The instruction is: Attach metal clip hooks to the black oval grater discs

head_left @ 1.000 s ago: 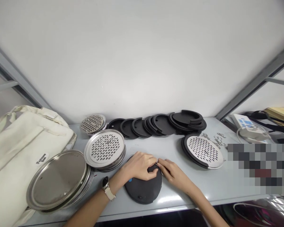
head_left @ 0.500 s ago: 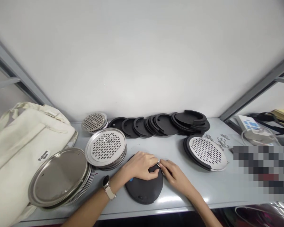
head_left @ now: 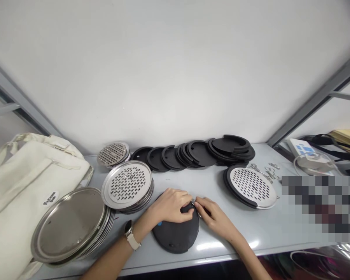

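Observation:
A round black disc (head_left: 177,236) lies on the grey table in front of me, with a small blue spot by its left edge. My left hand (head_left: 171,206) is closed over its far side, thumb and fingers wrapped round the rim. At the disc's far right edge, my right hand (head_left: 212,214) pinches a small metal clip (head_left: 193,202), mostly covered by the fingers. The two hands' fingertips almost meet there. To the right, a perforated metal grater disc (head_left: 252,187) sits in a black holder (head_left: 231,190). Several loose metal clips (head_left: 270,173) are scattered behind it.
Stacked metal plates (head_left: 70,225) and grater discs (head_left: 126,186) stand at left, beside a cream bag (head_left: 20,194). A smaller grater stack (head_left: 113,154) is behind. Several black holders (head_left: 198,153) line the wall. A white box (head_left: 301,149) and cable lie at far right.
The view has shifted slightly. Both hands keep nearly the same hold at the disc's edge, with the right fingertips moved only a little on the clip.

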### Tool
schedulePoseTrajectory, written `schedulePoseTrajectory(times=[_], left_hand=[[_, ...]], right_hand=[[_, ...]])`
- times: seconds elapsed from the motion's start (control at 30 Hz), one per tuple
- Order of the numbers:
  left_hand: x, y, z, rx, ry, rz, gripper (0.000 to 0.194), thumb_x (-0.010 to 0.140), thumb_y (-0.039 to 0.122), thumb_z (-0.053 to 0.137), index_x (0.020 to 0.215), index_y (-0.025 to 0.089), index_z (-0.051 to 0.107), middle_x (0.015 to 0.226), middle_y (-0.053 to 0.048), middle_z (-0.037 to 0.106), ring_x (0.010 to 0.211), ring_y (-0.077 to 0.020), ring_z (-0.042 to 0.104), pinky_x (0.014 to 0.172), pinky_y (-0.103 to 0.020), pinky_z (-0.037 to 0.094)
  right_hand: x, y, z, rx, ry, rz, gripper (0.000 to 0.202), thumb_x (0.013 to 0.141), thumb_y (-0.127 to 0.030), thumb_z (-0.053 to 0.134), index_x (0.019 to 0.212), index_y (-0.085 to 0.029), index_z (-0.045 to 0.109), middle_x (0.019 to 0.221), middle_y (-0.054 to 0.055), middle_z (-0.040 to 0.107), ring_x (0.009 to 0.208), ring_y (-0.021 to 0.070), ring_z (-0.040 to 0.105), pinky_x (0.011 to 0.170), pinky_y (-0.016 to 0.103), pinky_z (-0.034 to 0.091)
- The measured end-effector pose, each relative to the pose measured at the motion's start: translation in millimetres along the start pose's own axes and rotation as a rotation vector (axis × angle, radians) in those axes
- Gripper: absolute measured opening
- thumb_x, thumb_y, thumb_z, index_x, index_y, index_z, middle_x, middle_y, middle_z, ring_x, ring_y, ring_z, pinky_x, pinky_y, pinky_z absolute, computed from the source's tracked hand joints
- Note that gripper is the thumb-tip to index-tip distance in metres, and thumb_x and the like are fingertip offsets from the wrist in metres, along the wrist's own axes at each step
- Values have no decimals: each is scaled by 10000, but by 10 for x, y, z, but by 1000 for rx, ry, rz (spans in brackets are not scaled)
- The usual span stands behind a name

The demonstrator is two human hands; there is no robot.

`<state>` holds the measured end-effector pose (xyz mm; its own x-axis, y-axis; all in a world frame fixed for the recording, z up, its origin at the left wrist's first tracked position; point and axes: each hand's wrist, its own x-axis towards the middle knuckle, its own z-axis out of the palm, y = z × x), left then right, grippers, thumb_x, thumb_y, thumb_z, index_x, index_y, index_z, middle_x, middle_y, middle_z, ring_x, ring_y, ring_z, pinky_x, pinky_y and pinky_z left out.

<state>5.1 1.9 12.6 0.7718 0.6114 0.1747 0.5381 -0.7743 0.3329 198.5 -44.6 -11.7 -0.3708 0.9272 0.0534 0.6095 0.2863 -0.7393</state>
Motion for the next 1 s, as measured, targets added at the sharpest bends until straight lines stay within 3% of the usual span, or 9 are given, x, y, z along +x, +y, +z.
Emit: schedulePoseTrajectory(times=[0.53, 0.83, 1.0], left_hand=[[-8, 3, 12, 86, -5, 75, 136, 860, 290, 503, 782, 183, 532, 742, -7, 584, 690, -164, 567, 585, -290, 349], [-1, 54, -60, 36, -18, 4, 146, 836, 288, 538, 942, 199, 493, 809, 8, 623, 687, -175, 585, 566, -283, 325], [-3, 32, -39, 30, -45, 44, 70, 864, 271, 506, 886, 205, 507, 793, 11, 626, 704, -171, 594, 596, -273, 343]], right_hand=[[14, 4, 47, -54, 39, 13, 295, 994, -312, 333, 746, -206, 453, 709, 6, 545, 705, 173, 513, 660, 286, 360], [10, 0, 13, -34, 25, -18, 290, 996, -307, 325, 781, -208, 493, 734, 14, 568, 731, 182, 533, 680, 293, 376], [13, -15, 4, -24, 13, -22, 283, 996, -307, 319, 839, -208, 533, 774, 24, 592, 754, 188, 542, 699, 305, 386]])
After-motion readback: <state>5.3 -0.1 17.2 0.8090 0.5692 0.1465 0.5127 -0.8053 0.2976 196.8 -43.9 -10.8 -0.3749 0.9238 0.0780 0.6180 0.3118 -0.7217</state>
